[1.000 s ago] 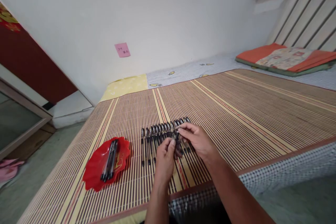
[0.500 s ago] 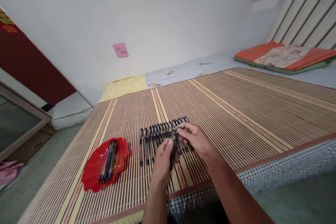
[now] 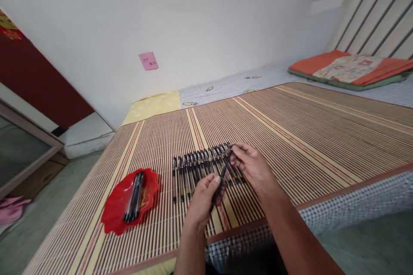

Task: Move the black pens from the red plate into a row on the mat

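White wall [image 3: 226,21] stands beyond the row of pens [image 3: 195,158], whose members lie side by side on a striped mat [image 3: 306,137], clip ends toward the wall. Far to the left of the row, a pink cloth [image 3: 13,209] lies near the floor. Just left of the row, a red dish [image 3: 111,204] with a scalloped rim holds a small bundle of pens [image 3: 134,197], apart from the row. On the near side of the row, the left hand [image 3: 203,193] closes around a dark pen [image 3: 223,172], which slants across the front of the row's right part. By the row's right end, the right hand [image 3: 251,163] pinches at the pen's upper end; which part sits between those fingertips is too small to tell. Done well, I judge, this step wants a firm left grip low on the barrel and a light right one, working straight along the pen's line, since a sideways lever could strain it. Raising both hands clear of the row should avoid nudging its pens. Well right of the row lies folded orange bedding [image 3: 334,58].
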`<action>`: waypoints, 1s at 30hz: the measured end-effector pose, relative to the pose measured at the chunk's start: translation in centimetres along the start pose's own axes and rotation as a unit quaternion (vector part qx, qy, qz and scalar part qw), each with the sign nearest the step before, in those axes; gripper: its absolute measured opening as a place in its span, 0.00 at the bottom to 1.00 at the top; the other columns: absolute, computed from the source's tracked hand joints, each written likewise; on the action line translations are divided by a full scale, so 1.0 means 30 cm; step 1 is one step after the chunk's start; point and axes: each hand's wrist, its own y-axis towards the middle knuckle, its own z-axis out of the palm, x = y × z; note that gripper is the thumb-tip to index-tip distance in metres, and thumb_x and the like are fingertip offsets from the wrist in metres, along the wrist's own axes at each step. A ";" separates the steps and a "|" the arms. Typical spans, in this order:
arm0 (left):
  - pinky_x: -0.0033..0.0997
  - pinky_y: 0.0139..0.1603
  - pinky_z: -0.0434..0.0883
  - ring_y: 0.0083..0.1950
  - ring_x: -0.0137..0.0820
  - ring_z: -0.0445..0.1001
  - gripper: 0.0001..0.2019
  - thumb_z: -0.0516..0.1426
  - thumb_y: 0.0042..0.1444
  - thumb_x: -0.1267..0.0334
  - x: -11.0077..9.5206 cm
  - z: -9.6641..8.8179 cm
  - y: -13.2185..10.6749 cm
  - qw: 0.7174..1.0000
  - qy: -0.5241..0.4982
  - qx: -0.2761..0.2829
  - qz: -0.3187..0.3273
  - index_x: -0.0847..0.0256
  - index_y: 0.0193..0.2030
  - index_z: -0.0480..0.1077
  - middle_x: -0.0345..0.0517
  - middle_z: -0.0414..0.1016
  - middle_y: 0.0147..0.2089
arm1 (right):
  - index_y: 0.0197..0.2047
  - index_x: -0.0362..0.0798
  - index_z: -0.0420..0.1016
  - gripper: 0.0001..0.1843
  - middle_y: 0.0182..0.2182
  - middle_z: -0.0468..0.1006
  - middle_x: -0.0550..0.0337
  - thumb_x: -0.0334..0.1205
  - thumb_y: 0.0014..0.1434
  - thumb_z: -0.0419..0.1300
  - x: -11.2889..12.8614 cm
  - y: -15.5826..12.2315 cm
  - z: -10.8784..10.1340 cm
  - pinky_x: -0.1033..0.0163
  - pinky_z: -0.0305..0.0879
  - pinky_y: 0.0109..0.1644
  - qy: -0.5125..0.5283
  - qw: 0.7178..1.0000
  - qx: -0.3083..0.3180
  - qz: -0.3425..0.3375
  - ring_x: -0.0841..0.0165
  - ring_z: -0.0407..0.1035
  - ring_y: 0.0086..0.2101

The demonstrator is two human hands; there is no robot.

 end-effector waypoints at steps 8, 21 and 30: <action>0.21 0.22 0.57 0.22 0.21 0.62 0.19 0.66 0.51 0.49 0.003 -0.014 0.005 0.998 -0.025 -0.054 -0.011 0.62 0.30 0.67 0.36 0.68 0.24 | 0.31 0.48 0.74 0.14 0.30 0.76 0.62 0.42 0.47 0.74 0.078 0.052 -0.158 0.66 0.71 0.34 0.083 0.969 -0.179 -0.151 0.74 0.69 0.28; 0.41 0.56 0.75 0.47 0.40 0.81 0.12 0.56 0.64 0.65 -0.014 -0.038 0.036 0.915 -0.367 -0.170 0.019 0.66 0.32 0.76 0.56 0.83 0.41 | 0.39 0.47 0.74 0.15 0.29 0.78 0.59 0.51 0.58 0.63 -0.110 -0.069 0.156 0.63 0.72 0.33 -0.112 0.992 0.010 -0.054 0.69 0.73 0.28; 0.44 0.58 0.72 0.55 0.42 0.78 0.10 0.64 0.57 0.58 -0.009 -0.031 0.024 0.942 -0.307 -0.122 0.063 0.63 0.40 0.77 0.53 0.82 0.47 | 0.37 0.49 0.73 0.13 0.28 0.78 0.60 0.50 0.60 0.60 -0.037 -0.076 0.122 0.66 0.64 0.26 -0.180 0.976 -0.040 -0.118 0.72 0.66 0.23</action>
